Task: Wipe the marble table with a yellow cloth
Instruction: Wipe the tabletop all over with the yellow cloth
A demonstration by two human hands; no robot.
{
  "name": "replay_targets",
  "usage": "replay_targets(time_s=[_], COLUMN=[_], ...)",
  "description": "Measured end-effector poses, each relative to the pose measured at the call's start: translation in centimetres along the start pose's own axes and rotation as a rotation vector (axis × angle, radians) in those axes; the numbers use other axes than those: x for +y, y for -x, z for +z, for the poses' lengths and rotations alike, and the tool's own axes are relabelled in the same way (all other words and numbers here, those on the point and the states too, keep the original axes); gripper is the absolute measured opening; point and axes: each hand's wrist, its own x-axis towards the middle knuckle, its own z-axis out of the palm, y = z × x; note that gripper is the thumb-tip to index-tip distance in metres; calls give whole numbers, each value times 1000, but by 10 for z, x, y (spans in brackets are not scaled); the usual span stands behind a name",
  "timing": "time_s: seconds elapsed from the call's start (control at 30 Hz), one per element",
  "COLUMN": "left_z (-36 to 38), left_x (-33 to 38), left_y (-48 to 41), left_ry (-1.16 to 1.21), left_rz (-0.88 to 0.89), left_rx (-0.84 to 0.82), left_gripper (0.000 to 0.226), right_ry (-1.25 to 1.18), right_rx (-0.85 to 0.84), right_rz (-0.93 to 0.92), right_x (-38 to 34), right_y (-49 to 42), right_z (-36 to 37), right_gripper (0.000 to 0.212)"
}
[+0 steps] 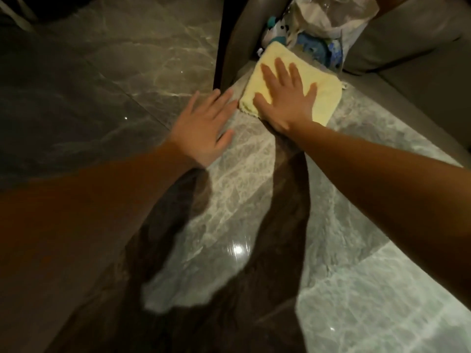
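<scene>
Finds folded square pale-yellow terry cloth (325, 99) pinned under right hand (288, 98), fingers straight and spread, pressing flat, not clasping, on glossy grey veined marble table (229, 212). Records left hand (204, 128) just left of that press, fingers straight, holding nothing. Notes clear plastic bag (331, 19) just beyond the pressing fingertips.

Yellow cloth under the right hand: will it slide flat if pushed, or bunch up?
Probably slides: the marble table looks glossy, and the right hand presses the yellow cloth flat. Likely floppy if lifted: it looks soft, fuzzy-edged. Uncovered corners may bunch.
</scene>
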Motion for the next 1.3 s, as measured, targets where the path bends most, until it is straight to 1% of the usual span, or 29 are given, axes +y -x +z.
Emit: replay_targets(time_s=[0.1,0.2,0.3,0.33,0.4,0.53,0.67,0.77,0.8,0.83,0.87,0.9,0.93,0.97,1.0,1.03,1.1,1.13,1.17,1.2,1.3], left_z=[-1,3,4,3,2,-6,-13,-23,-27,-29,-29,-26,-22,-18,-7,1,10,18,25,28,25], left_x=[2,9,19,23,29,40,67,86,106,125,147,169,185,191,189,186,173,179,176,176,156], left_y=[6,28,84,106,150,220,261,291,289,287,281,274,266,260,255,249,242,235,232,230,236], left_ry=[11,26,95,86,73,137,282,356,407,459,478,436,436,440,405,351,121,-10,-96,-122,-141], left_rz=[-5,-66,-96,-106,-143,-316,-468,-485,-503,-548,-644,-754,-778,-648,-493,-416,-353,-318,-295,-282,-343], left_rx=[-24,-22,19,20,-19,-53,25,167,173,196,220,254,258,203,158,70,-145,-178,-195,-194,-130], left_gripper=[68,69,68,67,68,71,65,61,58,55,53,52,52,54,57,60,71,74,74,74,74], right_ry=[7,11,17,25,34,14,24,49,48,29,-31,-151,-308,-446,-519,-544,-551,-541,-528,-516,-482], right_rx=[-17,-27,-72,-91,-132,-191,-221,-260,-263,-258,-258,-257,-236,-167,-56,49,176,206,219,224,228], right_rz=[-15,-106,-209,-248,-339,-473,-590,-680,-717,-750,-758,-722,-642,-540,-437,-329,-137,-69,-24,3,19], right_x=[-3,-14,-28,-32,-43,-69,-93,-109,-113,-116,-118,-116,-110,-101,-87,-70,-35,-19,-7,3,25], right_y=[12,41,88,105,141,205,260,304,317,327,335,342,348,354,361,366,372,373,371,369,369], right_z=[1,4,6,7,10,19,28,36,36,36,34,30,25,20,18,17,14,12,9,6,0], right_gripper=[66,67,72,73,75,77,77,79,78,76,73,70,63,52,42,37,34,35,37,37,37])
